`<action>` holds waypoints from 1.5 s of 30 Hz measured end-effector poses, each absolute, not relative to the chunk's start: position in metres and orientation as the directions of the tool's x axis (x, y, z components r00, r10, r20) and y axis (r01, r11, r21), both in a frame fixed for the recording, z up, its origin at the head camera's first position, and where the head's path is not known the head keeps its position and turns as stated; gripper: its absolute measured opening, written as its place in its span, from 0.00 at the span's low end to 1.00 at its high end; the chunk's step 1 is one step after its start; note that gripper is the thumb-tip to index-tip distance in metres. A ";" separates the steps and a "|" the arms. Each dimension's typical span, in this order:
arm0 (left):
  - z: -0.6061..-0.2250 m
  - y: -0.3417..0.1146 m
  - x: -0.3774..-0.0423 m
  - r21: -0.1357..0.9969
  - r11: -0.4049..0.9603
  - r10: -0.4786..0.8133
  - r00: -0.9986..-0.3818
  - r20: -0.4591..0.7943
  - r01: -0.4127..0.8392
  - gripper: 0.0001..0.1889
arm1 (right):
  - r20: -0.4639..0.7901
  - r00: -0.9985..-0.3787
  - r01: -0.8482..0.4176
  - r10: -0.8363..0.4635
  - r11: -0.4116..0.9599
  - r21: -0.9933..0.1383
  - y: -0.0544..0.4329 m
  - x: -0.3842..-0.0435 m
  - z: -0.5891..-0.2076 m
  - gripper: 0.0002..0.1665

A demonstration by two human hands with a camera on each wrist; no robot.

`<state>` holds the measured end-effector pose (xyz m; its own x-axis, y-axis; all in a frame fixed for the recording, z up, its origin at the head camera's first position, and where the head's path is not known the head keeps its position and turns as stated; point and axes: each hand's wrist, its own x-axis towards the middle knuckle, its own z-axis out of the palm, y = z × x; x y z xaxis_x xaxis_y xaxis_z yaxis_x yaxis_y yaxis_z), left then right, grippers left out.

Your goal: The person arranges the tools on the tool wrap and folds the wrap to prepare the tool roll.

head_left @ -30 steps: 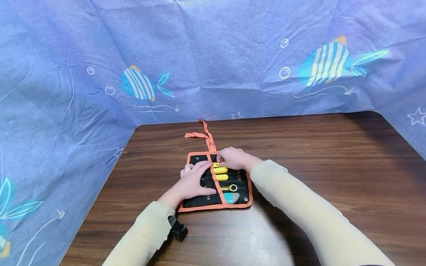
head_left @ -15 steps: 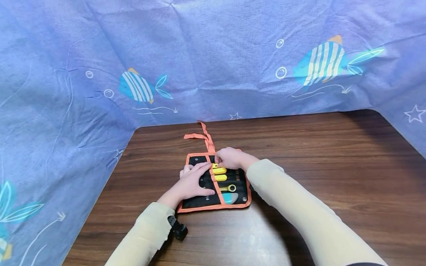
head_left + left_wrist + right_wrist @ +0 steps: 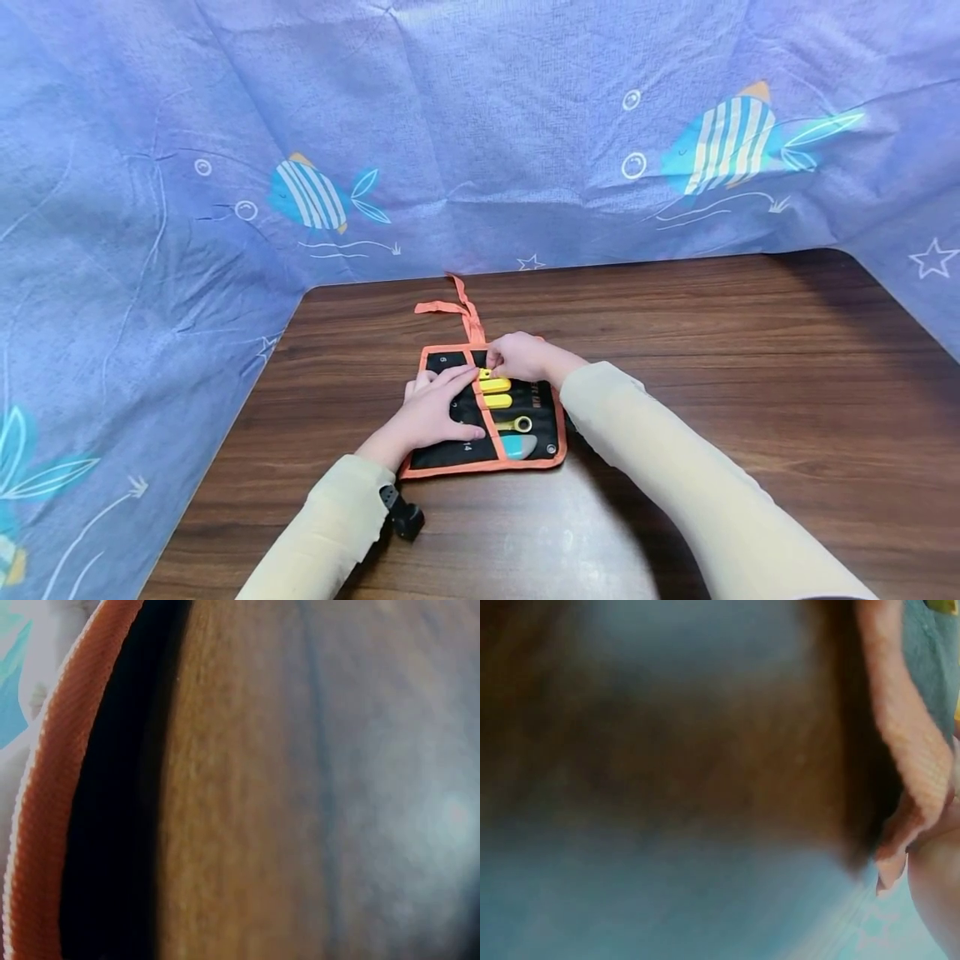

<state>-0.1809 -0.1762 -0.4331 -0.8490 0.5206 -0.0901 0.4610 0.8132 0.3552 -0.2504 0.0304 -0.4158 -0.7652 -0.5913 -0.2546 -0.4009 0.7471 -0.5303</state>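
Observation:
A black tool roll [image 3: 543, 425] with orange trim lies spread on the table, numbers printed along its pockets. My left hand [image 3: 435, 412] rests on its pocket side, fingers and thumb spread, fingertips at the orange pocket edge. At the roll's far part, my right hand [image 3: 521, 357] has curled fingers that pinch a yellow piece with a small hole [image 3: 485, 374]. Nearer me, yellow handles [image 3: 498, 401], a gold ring-ended wrench [image 3: 522, 424] and a teal-and-grey handle [image 3: 519, 447] stick out of the pockets. The right wrist view catches part of that hand [image 3: 937, 877] beside the roll's orange trim [image 3: 907, 735].
Orange tie straps [image 3: 468, 312] trail from the roll's far edge. The dark wooden table [image 3: 712, 333] extends widely to the right. A blue fish-print cloth [image 3: 510, 150] hangs behind and at the sides. A black strapped device [image 3: 405, 517] sits at my left wrist.
The head view has shifted slightly. My right hand moves a little left, then back right, at the yellow piece; my left hand stays in place on the roll.

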 end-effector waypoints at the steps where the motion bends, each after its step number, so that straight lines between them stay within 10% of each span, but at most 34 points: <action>1: -0.432 -0.176 -0.180 0.352 0.814 0.522 -0.848 -0.091 0.463 0.47 | -0.251 -0.768 -0.391 -0.589 0.741 -0.546 0.032 -0.250 -0.416 0.04; 22: -0.424 -0.181 -0.179 0.373 0.808 0.521 -0.848 -0.094 0.455 0.44 | -0.119 -0.824 -0.363 -0.554 0.678 -0.640 0.065 -0.230 -0.407 0.11; 45: -0.406 -0.187 -0.156 0.427 0.760 0.571 -0.817 -0.078 0.490 0.42 | -0.036 -0.747 -0.476 -0.664 0.572 -0.668 0.079 -0.174 -0.408 0.16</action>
